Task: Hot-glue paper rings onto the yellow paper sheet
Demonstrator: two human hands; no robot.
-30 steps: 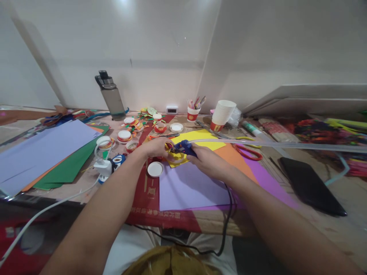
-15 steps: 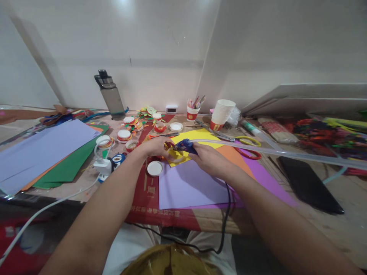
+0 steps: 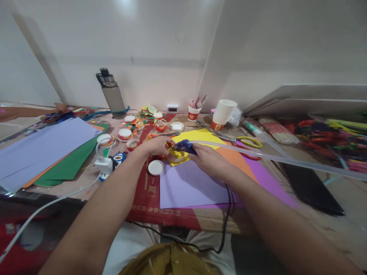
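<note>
My right hand (image 3: 205, 157) is closed around a blue hot glue gun (image 3: 187, 146), whose tip points left. A long clear glue stick (image 3: 266, 153) runs out of its back to the right, and a black cord (image 3: 228, 202) hangs below. Fingers of my left hand (image 3: 159, 146) are curled around a small cut paper cup ring (image 3: 177, 157) with a pale rim and yellow and red parts. The glue gun's tip is at this ring; whether they touch is hard to make out. Under both hands lie a yellow sheet (image 3: 202, 135) and a lilac sheet (image 3: 192, 187).
A white cup piece (image 3: 156, 167) lies beside my left wrist. Scissors (image 3: 246, 142), a paper cup stack (image 3: 224, 112), a pen cup (image 3: 194, 113) and a bottle (image 3: 112, 95) stand or lie around. Left are a white plug (image 3: 103, 165) and coloured sheets (image 3: 48, 149). Another person's arm (image 3: 28, 111) reaches in.
The view has shifted very slightly. My hands keep nearly the same place, with the glue gun still at the paper cup ring.
</note>
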